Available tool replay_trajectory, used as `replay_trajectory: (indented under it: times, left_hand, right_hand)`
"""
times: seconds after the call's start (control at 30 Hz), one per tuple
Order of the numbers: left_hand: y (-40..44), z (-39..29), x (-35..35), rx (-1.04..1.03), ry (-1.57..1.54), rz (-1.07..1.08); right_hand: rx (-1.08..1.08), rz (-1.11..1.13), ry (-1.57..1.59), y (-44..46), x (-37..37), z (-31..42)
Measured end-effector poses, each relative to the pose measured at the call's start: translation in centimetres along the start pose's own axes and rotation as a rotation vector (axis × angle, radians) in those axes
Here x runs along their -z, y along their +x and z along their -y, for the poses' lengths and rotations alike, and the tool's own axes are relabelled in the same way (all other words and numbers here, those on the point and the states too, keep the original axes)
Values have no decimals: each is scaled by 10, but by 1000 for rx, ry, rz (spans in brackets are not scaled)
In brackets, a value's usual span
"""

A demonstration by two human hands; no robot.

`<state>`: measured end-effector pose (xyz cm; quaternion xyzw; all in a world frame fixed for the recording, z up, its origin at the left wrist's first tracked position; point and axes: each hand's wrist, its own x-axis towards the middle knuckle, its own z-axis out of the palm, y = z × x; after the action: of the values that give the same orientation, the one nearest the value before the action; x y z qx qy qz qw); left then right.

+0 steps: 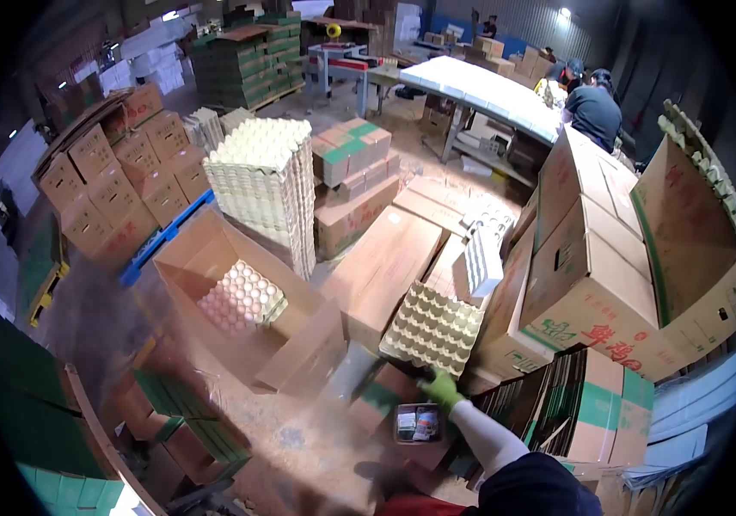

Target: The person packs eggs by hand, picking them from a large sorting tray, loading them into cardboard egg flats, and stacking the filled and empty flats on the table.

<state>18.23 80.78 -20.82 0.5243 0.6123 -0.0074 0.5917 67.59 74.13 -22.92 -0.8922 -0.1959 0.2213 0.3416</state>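
My right hand (443, 390), in a green glove, is at the lower edge of an empty egg tray (432, 327); its fingertips are too small and dark to make out. Below the hand sits a small open box (419, 424) with packets inside. My left hand is not in view. To the left, an open carton (299, 344) holds a tray of brown eggs (243, 295). Behind it rises a tall stack of pale egg trays (266, 189).
Large cartons (596, 284) stand at the right, above flattened cardboard (557, 404). Stacked boxes (114, 193) are at the left by a blue pallet (166, 238). Two people (593, 107) are beside a long table (484, 93) at the back.
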Motion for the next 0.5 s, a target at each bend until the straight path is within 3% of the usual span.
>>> replay_trajectory:
  times: [0.03, 0.07, 0.1, 0.13, 0.17, 0.2, 0.27, 0.3, 0.33, 0.37, 0.43, 0.5]
  left_hand:
    - [-2, -5, -3, -20, -17, 6]
    - [-5, -11, -4, -47, -39, 7]
    - [-8, -17, -5, -77, -64, 8]
    - [-12, -22, -6, -106, -95, 7]
    - [-17, -26, -6, -143, -137, -1]
    - [-22, -29, -4, -181, -186, -18]
    - [-40, -55, 2, -366, -274, -133]
    - [-70, -97, 13, -398, -398, -179]
    - [-90, -121, 22, -401, -496, -247]
    - [-99, -128, 32, -359, -713, -239]
    - [-93, -105, 56, -326, -737, -247]
    - [-90, -78, 75, -474, -739, -258]
  right_hand:
    - [111, 16, -208, -27, -6, 23]
    - [161, 128, -133, -49, -15, 38]
    - [11, 275, -215, -72, -25, 67]
    - [240, 463, 94, -104, -23, 92]
    - [280, 470, -95, -124, -52, 93]
    - [393, 612, -13, -145, -60, 108]
    - [398, 856, 270, -199, -78, 147]
    - [283, 949, 470, -223, -100, 163]
    - [246, 1080, 383, -234, -136, 164]
    - [296, 1150, 381, -255, -146, 172]
    - [440, 1188, 385, -289, -164, 188]
    - [573, 1155, 387, -318, -182, 198]
